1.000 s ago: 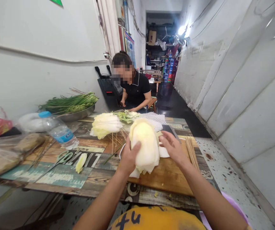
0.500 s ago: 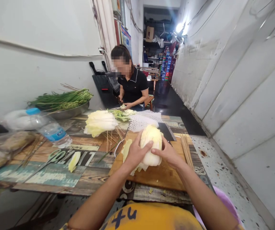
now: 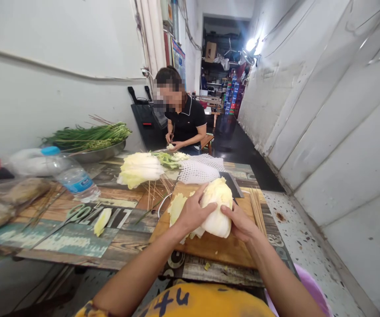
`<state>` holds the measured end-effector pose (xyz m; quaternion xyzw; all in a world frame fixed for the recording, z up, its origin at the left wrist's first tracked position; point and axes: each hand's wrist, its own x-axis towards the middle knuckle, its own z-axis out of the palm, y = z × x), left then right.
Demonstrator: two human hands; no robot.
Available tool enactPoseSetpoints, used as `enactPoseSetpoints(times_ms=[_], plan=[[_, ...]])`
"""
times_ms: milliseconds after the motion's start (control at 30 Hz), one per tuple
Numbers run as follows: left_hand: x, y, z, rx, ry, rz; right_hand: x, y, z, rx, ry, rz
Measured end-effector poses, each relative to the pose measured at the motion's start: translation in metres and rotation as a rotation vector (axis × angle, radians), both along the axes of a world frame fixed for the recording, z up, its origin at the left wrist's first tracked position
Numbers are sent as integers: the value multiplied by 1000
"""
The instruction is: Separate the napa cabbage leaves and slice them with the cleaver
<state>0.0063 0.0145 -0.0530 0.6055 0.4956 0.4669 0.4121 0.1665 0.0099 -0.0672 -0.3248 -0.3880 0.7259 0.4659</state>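
Note:
A pale yellow-white napa cabbage point(image 3: 217, 208) is held above the wooden cutting board point(image 3: 223, 253), tilted a little. My left hand point(image 3: 195, 211) grips its left side, thumb across the front. On the right side my right hand point(image 3: 241, 220) holds it, thumb also on the front; its other fingers are partly hidden behind the cabbage. Loose cabbage leaves point(image 3: 176, 207) lie on the board beside and below my left hand. Behind the cabbage a dark cleaver blade point(image 3: 232, 182) rests at the board's far edge. A bundle of bamboo skewers point(image 3: 258, 210) lies along the board's right side.
Another cabbage piece point(image 3: 140, 169) and white foam netting point(image 3: 201, 168) lie farther back. Leftward are a water bottle point(image 3: 74, 178), scissors point(image 3: 76, 213), a single leaf point(image 3: 102, 221) and a bowl of greens point(image 3: 94, 152). Across the table a co-worker point(image 3: 186, 114) sits handling vegetables. A pink basin point(image 3: 312, 286) stands below right.
The cabbage has shifted slightly right and tilted in my hands, which both moved right with it. The camera view has shifted a little.

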Motion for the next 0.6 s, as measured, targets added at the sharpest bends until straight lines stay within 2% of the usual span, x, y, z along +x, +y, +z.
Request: enactPoseSetpoints(times_ms=[200, 333, 600], plan=[[6, -6, 9, 56, 61, 27, -1, -4, 6, 9, 2, -19], [0, 1, 11, 61, 133, 53, -3, 1, 4, -47, -37, -78], [-17, 18, 19, 94, 345, -39, -5, 6, 0, -146, -43, 2]])
